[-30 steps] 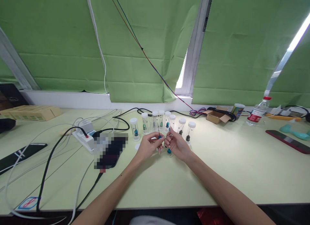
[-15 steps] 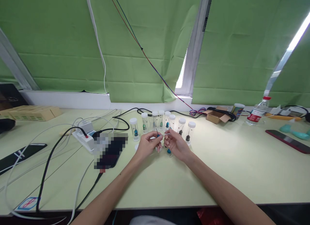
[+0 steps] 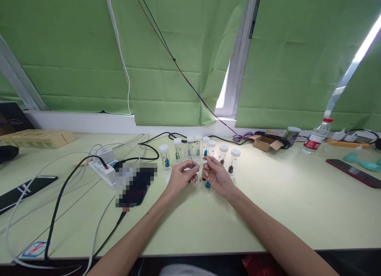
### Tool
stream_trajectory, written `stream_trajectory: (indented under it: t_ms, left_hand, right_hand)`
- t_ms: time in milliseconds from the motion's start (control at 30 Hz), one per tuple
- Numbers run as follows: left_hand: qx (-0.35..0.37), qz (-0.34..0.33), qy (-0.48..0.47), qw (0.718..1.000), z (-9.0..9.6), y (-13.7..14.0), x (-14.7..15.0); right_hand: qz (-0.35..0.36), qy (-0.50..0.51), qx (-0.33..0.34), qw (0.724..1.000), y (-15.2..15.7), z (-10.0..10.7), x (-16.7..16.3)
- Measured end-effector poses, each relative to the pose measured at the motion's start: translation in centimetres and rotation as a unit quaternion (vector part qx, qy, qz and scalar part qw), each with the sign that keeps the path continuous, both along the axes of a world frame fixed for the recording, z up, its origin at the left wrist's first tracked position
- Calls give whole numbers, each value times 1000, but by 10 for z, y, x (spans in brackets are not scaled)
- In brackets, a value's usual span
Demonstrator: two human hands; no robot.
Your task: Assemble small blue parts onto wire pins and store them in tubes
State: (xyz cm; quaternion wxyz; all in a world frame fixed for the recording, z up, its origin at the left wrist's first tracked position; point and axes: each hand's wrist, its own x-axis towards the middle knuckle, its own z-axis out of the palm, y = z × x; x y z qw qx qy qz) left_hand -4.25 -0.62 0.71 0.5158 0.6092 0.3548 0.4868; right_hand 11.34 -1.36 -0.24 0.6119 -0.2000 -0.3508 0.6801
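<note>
My left hand [image 3: 183, 177] is closed in a pinch on a small blue piece with a thin dark stem [image 3: 194, 165]. Close by on the right, my right hand [image 3: 218, 176] has its thumb and index finger pressed together; anything between them is too small to make out. Just behind both hands stand several clear tubes with white caps, among them a left tube [image 3: 165, 159] and a right tube [image 3: 234, 163]. Small blue, green or dark pieces with thin stems are inside them. Under my right hand lies another blue piece [image 3: 207, 185], partly hidden.
Left of my hands lie a dark phone [image 3: 141, 186], a white power strip [image 3: 104, 171] and loose cables. A small cardboard box [image 3: 266, 142], a water bottle [image 3: 317, 138] and a red-edged phone [image 3: 354, 173] are to the right. Green blinds [image 3: 178, 89] hang behind the table.
My right fingertips have shifted slightly, and the thin pale bit seen between the two hands no longer shows. My left hand keeps its pinch on the blue piece, almost still.
</note>
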Motion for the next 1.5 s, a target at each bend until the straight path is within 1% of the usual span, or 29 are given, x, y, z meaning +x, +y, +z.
stream_trajectory:
  t_ms: [767,1100,1500]
  left_hand:
    - [-3,-2,13,1000,4,-3,0]
    - [-2,-10,19,1000,1,-1,-1]
    - [-9,-11,20,1000,5,-4,-1]
  right_hand:
    - [-15,-12,10,1000,4,-8,0]
    - [-25,-32,6,999,3,-4,0]
    - [-28,-41,1,999,2,-3,1]
